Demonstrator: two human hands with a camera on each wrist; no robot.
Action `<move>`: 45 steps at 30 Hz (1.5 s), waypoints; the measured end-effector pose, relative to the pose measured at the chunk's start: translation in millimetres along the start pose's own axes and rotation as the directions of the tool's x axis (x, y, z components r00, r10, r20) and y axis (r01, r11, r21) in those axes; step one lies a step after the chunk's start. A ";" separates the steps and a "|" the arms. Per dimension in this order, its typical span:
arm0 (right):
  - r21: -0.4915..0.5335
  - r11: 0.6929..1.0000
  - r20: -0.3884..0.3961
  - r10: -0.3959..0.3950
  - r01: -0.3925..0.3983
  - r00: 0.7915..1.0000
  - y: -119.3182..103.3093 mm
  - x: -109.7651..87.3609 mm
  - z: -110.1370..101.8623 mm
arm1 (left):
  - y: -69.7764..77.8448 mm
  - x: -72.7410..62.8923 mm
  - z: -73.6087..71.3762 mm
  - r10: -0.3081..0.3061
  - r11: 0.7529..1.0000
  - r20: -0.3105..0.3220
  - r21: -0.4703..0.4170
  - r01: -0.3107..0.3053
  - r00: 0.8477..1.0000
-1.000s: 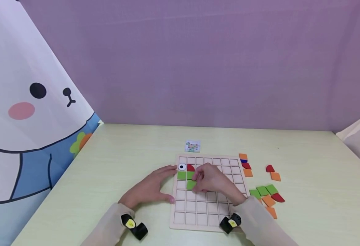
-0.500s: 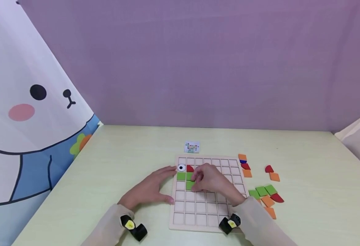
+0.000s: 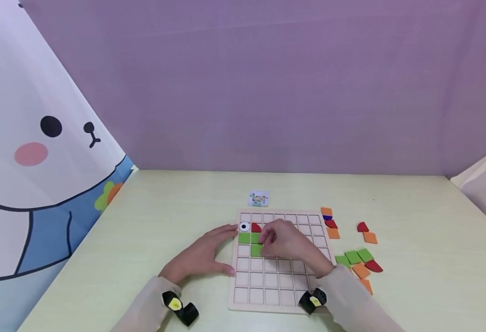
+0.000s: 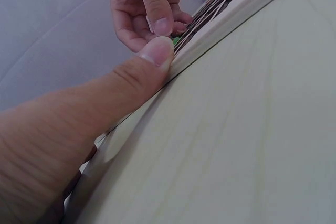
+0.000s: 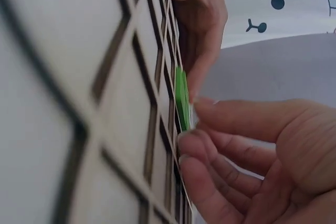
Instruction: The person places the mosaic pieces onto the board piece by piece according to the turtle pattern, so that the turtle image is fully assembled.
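Observation:
A pale wooden grid board [image 3: 263, 280] lies on the table. Near its upper left sit a round eye tile [image 3: 244, 226], a red quarter-round tile [image 3: 256, 227] and several green square tiles. My left hand [image 3: 205, 251] is spread along the board's left edge, its fingertips and thumb at the rim. Over the board, my right hand [image 3: 284, 242] has curled fingers at the right edge of the lowest green square tile [image 3: 256, 250]. In the right wrist view, thumb and fingertips meet that tile's near end [image 5: 182, 98], and the fingers partly hide it.
Right of the board lie loose tiles: green squares [image 3: 352, 257], orange squares [image 3: 369, 237], red quarter-rounds [image 3: 362, 227] and a blue rounded piece [image 3: 327, 217]. A small printed card [image 3: 259, 198] lies behind the board. A purple cloth [image 3: 267, 83] hangs at the table's far edge.
Both hands stay nearly in place. The lowest green tile sits a little straighter in its cell, with the right fingers still at its edge. The head view has shifted slightly.

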State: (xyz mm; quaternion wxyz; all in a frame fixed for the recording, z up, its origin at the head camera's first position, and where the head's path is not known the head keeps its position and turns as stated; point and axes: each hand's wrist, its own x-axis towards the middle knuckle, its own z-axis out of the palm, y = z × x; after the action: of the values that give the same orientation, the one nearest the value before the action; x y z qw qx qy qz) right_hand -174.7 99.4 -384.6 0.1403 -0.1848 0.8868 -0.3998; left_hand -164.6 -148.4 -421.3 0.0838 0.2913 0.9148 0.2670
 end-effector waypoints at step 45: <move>-0.236 0.954 -0.213 0.135 -0.185 0.968 94.7 -31.6 -99.4 | 0.0 0.9 -2.6 0.008 1.000 -0.026 0.012 -0.008 1.000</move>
State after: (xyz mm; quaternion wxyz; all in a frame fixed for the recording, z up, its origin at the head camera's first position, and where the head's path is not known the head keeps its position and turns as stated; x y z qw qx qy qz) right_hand -206.3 236.7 -389.7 0.0602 -0.0883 0.9521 -0.2864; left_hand -166.2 -149.0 -419.1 0.0691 0.2918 0.9162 0.2659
